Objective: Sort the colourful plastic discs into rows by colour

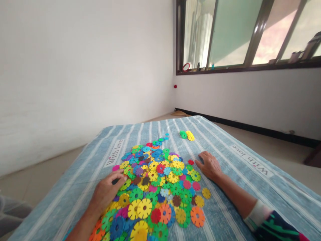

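Observation:
A wide heap of notched plastic interlocking discs (152, 175) in many colours lies on the cloth. My left hand (107, 189) is at the heap's left edge. Its thumb and forefinger close in a pinch at a green interlocking disc (126, 170); the fingertips are partly hidden among the pieces. To the right of the heap, my right hand (209, 164) rests palm down on the cloth, fingers loosely stretched and holding nothing. Close to its fingertips is a small red disc (191, 162). Beyond the heap sit a green group (183, 134) and a yellow group (190, 135) of discs.
A blue striped cloth (85, 180) printed "With love" covers the table. Several small blue and green discs trail off the heap's far end. White walls (87, 67) stand to the left and behind, with a window (233, 33) at the upper right.

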Tool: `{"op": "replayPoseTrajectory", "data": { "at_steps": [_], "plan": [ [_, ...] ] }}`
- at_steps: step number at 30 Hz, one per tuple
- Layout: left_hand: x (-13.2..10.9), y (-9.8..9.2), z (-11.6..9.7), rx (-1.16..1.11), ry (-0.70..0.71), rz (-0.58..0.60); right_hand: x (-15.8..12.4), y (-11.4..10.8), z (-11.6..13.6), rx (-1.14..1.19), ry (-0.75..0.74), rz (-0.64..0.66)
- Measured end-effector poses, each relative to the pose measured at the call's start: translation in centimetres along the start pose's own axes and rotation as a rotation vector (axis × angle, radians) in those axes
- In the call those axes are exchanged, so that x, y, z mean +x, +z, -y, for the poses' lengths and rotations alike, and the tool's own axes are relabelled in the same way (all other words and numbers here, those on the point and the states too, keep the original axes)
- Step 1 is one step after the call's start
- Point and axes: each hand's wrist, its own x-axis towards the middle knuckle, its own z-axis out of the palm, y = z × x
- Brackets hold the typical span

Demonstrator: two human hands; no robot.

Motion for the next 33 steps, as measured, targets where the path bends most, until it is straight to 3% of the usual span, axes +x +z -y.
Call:
{"op": "replayPoseTrajectory", "data": {
  "at_steps": [14, 33],
  "plan": [
    [-0.4, -0.4, -0.9, -0.015, -0.005, 0.025, -3.4, -0.6, 0.5, 0.161, -0.136, -0.055],
    [-0.8, 0.2, -0.5, -0.067, -0.01, 0.013, -3.7, -0.3, -0.1, 0.122, -0.193, -0.063]
  ]
}}
